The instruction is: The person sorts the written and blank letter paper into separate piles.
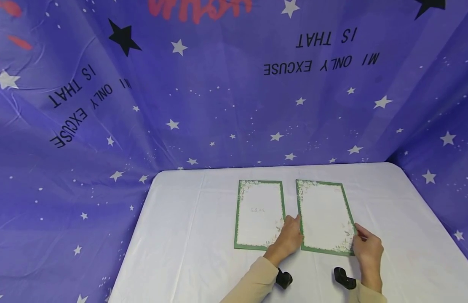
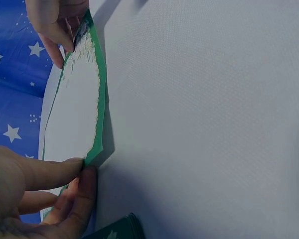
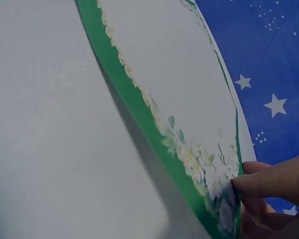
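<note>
Two hands of yours held one rectangular white paper sheet with a green border and floral corners [image 1: 326,216], just right of a similar green-bordered paper stack with faint writing [image 1: 258,216] on the tabletop covered in white cloth [image 1: 169,256]. Your left forearm, in a beige sleeve [image 1: 250,283], slanted forward and to the right, bringing your left hand [image 1: 289,237] to the sheet's left edge. There your thumb [image 2: 55,174] pressed on the face while the fingers [image 2: 83,199] curled beneath, closed down to the paper's thickness. Your right hand [image 1: 369,251] came up from below, wrist fairly straight, and pinched the right edge near its lower corner, thumb at the printed flowers, fingers behind and nearly closed. The sheet's near edge cast a shadow on the cloth. I cannot tell whether your left hand touched the stack.
</note>
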Tool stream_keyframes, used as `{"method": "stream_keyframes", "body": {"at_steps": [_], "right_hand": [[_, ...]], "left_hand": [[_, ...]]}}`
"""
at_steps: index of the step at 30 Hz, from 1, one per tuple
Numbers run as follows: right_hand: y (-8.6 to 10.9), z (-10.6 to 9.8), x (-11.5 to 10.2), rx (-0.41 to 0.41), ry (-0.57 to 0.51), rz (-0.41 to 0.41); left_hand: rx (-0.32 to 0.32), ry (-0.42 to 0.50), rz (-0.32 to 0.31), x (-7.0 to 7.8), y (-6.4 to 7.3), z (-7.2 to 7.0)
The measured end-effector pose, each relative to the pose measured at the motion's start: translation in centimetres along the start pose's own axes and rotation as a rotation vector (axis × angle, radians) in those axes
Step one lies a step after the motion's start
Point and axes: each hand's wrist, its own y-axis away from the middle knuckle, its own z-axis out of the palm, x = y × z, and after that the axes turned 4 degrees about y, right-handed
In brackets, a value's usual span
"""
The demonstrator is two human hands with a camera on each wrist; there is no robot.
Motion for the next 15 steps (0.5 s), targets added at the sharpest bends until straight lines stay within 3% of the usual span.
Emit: {"method": "stream_keyframes", "body": {"at_steps": [15], "right_hand": [[0.53, 0.23, -0.53, 0.042, 0.039, -0.010]], "left_hand": [[0.011, -0.112, -0.031, 0.84, 0.04, 0.21]]}}
